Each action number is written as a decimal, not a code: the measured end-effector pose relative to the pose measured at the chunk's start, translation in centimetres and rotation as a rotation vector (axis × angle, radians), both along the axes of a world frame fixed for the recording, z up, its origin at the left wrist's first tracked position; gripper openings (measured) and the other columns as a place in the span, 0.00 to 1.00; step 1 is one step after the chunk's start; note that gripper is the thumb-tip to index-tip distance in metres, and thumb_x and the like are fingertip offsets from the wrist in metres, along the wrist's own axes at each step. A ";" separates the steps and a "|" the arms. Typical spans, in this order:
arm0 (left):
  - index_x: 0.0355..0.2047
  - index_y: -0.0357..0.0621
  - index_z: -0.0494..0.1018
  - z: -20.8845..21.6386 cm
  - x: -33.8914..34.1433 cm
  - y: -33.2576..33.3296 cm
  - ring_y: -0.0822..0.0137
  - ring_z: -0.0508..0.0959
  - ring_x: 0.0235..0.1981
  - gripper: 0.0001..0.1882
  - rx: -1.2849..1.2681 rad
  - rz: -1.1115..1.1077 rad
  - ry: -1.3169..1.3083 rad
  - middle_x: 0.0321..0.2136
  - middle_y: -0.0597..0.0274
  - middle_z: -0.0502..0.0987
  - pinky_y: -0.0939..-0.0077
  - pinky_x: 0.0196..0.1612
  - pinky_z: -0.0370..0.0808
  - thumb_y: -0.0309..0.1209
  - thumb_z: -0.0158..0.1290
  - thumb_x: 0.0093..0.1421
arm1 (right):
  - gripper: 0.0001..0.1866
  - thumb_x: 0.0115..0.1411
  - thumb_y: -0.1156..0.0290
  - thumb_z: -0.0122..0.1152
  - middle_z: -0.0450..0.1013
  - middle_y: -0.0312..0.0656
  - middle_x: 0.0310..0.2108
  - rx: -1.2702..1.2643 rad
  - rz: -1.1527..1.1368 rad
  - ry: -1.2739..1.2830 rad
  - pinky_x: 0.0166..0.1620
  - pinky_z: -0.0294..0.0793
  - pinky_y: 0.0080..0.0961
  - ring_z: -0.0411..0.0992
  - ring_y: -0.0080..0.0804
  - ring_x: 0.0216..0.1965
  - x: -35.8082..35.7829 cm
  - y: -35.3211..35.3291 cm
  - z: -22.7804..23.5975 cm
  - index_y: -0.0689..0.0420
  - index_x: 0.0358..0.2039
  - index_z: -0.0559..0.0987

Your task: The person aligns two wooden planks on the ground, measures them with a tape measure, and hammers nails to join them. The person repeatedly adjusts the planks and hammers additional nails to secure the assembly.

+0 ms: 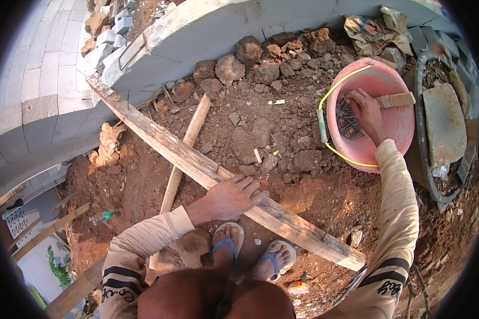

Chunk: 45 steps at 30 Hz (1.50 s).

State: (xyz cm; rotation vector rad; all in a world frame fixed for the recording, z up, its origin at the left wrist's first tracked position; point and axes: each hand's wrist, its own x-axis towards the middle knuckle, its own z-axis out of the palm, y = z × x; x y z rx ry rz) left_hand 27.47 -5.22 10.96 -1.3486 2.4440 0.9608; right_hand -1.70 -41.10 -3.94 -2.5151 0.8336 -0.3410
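Observation:
A long, rough wooden beam slants from the low wall at upper left to near my feet. My left hand lies across its middle, fingers curled over the wood. A thin nail stands upright near the beam's far end. At right, my right hand reaches into a faded red bucket with its fingers bent down at a heap of loose nails. The fingertips are partly hidden, so what they pinch is unclear. Beside that hand, a wooden handle leans against the bucket's inner side.
A round pole passes beneath the beam. Clods and stones line the curved grey block wall. A black-rimmed container with a flat slab stands right of the bucket. My sandalled feet are close below the beam.

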 end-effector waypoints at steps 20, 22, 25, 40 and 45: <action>0.61 0.50 0.72 0.6 -2.1 0.0 0.49 0.77 0.54 0.41 -0.050 0.053 -0.153 0.49 0.54 0.76 0.54 0.57 0.76 0.29 0.69 0.42 | 0.06 0.72 0.75 0.63 0.81 0.38 0.38 0.480 -1.362 -0.684 0.45 0.82 0.25 0.82 0.26 0.40 -25.9 38.0 23.1 0.61 0.45 0.77; 0.61 0.51 0.72 0.6 -2.2 0.0 0.48 0.77 0.56 0.42 -0.075 0.044 -0.169 0.51 0.54 0.76 0.53 0.58 0.76 0.30 0.71 0.41 | 0.05 0.71 0.75 0.64 0.82 0.38 0.38 0.446 -1.392 -0.566 0.45 0.82 0.23 0.81 0.23 0.40 -26.3 41.7 22.3 0.61 0.44 0.79; 0.61 0.51 0.72 0.3 -2.5 0.4 0.47 0.76 0.57 0.43 -0.106 0.058 -0.176 0.53 0.52 0.76 0.53 0.59 0.75 0.31 0.73 0.41 | 0.06 0.69 0.72 0.66 0.85 0.41 0.34 0.350 -1.379 -0.431 0.42 0.81 0.25 0.84 0.26 0.37 -26.6 44.9 20.1 0.61 0.42 0.81; 0.68 0.48 0.66 2.2 -3.3 0.4 0.41 0.72 0.64 0.52 -0.066 -0.023 -0.143 0.61 0.46 0.74 0.47 0.67 0.70 0.44 0.77 0.43 | 0.14 0.68 0.73 0.66 0.81 0.53 0.34 -0.026 -1.195 -0.179 0.38 0.80 0.40 0.83 0.52 0.34 -27.3 46.8 17.5 0.64 0.51 0.75; 0.72 0.46 0.61 7.9 -6.2 -1.6 0.35 0.63 0.70 0.60 -0.135 -0.121 -0.112 0.66 0.43 0.69 0.42 0.74 0.61 0.50 0.78 0.43 | 0.12 0.68 0.75 0.66 0.81 0.54 0.34 -0.090 -1.174 -0.214 0.35 0.79 0.40 0.83 0.51 0.33 -27.3 47.4 17.0 0.63 0.49 0.76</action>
